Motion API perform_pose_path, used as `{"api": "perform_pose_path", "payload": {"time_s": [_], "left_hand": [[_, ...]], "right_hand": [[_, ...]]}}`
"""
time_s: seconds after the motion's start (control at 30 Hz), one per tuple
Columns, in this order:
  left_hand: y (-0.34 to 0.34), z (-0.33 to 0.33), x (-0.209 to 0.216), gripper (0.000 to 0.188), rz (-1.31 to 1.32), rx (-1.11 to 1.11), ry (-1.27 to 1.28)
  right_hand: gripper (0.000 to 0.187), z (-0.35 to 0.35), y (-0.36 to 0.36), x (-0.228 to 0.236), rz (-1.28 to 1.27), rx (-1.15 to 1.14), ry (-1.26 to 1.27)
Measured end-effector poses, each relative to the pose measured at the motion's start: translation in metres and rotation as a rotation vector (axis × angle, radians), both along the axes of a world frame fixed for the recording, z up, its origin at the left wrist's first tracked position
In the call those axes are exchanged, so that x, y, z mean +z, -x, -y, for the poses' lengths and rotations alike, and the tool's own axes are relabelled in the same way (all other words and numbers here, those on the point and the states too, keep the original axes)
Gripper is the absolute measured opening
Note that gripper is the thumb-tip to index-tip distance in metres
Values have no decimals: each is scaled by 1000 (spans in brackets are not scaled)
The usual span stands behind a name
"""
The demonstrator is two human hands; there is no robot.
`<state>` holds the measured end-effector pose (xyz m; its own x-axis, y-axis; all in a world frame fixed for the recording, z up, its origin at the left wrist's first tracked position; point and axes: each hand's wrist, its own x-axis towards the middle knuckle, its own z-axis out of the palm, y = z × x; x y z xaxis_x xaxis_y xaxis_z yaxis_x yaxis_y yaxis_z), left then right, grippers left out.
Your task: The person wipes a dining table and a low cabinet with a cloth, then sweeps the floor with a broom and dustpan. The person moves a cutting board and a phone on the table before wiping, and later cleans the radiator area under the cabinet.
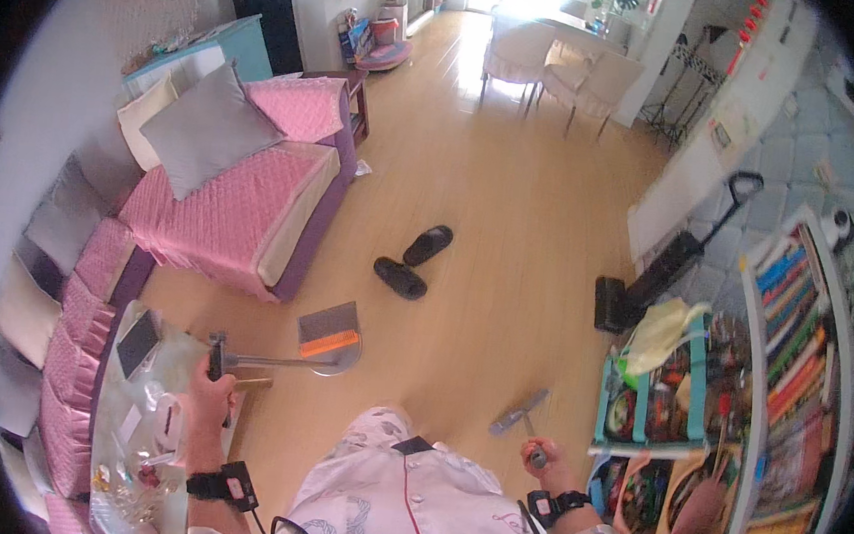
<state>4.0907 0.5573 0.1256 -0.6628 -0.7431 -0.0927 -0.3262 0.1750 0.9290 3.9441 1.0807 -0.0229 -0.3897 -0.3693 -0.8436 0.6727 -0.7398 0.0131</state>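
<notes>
Gripping hammers, left hand and right hand flank open floor.

Pale wood floor, pink quilted sofa, white dining chairs, crowded bookshelf, bright window light.

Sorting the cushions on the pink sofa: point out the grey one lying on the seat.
The large grey cushion lying tilted across the pink quilted seat. The cream cushion stands behind it, and the other pale grey ones lean along the backrest.

grey hammer held upright, grey brush tilted above floor
</notes>
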Motion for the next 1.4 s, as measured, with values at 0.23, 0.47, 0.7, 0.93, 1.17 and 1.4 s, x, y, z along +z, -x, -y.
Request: {"api": "perform_pose_path", "payload": {"time_s": [0.23,0.47,0.7,0.93,1.17,1.4], "left_hand": [[196,72,-34,15,20,64,-24],[401,132,-35,18,114,45,25],[504,148,-28,32,76,151,-20],[586,131,-12,38,247,422,-20],[636,119,-15,44,219,535,-89],[647,135,-17,49,265,618,-126]], "right_hand": [[16,52,230,-78,78,187,66],[16,126,436,-85,137,210,163],[17,211,654,-100,124,391,240],[17,320,847,-88,-509,661,124],[15,412,993,-106,-159,657,78],[3,388,971,-28,-533,1100,-298]]}}
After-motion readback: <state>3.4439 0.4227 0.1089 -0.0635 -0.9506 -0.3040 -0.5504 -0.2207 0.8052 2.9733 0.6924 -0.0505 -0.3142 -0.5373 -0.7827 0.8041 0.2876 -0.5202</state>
